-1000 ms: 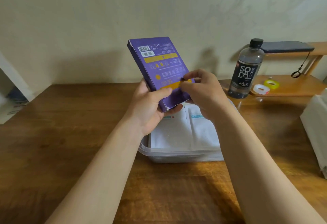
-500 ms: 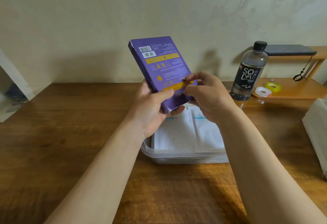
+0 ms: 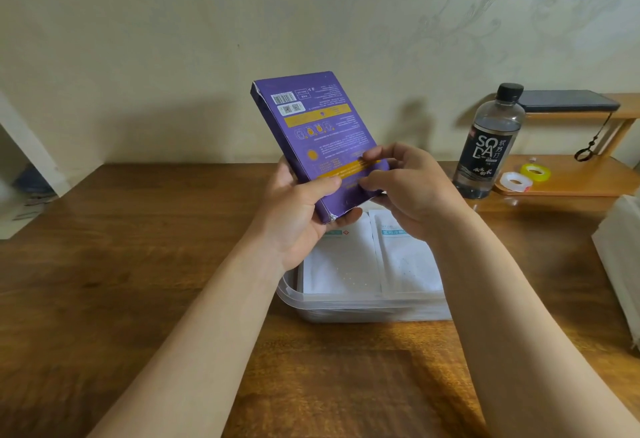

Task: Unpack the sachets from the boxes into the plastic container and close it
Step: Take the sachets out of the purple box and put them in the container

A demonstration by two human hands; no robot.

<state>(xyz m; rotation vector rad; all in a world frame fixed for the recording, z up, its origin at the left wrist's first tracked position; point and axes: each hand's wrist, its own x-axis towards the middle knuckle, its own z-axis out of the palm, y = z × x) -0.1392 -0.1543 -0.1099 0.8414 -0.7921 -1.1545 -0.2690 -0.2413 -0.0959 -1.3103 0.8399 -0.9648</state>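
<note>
A flat purple box [image 3: 320, 133] with yellow bands and a barcode is held upright and tilted above the table. My left hand [image 3: 298, 216] grips its lower left edge, thumb across the printed face. My right hand [image 3: 412, 192] pinches the box's lower right corner with its fingertips. Directly below, a clear plastic container [image 3: 360, 306] sits open on the wooden table [image 3: 138, 264]. White sachets [image 3: 346, 264] lie side by side inside it, partly hidden by my hands.
A soda bottle [image 3: 491, 147] with a black cap stands at the right rear. Two tape rolls [image 3: 523, 178] lie on a low wooden shelf [image 3: 588, 185]; a dark flat device [image 3: 568, 100] rests on its upper tier. Something white [image 3: 623, 264] lies at the right edge.
The box stays in both hands at nearly the same tilt. My right fingertips have shifted slightly along its lower right corner. The view has drifted a little.
</note>
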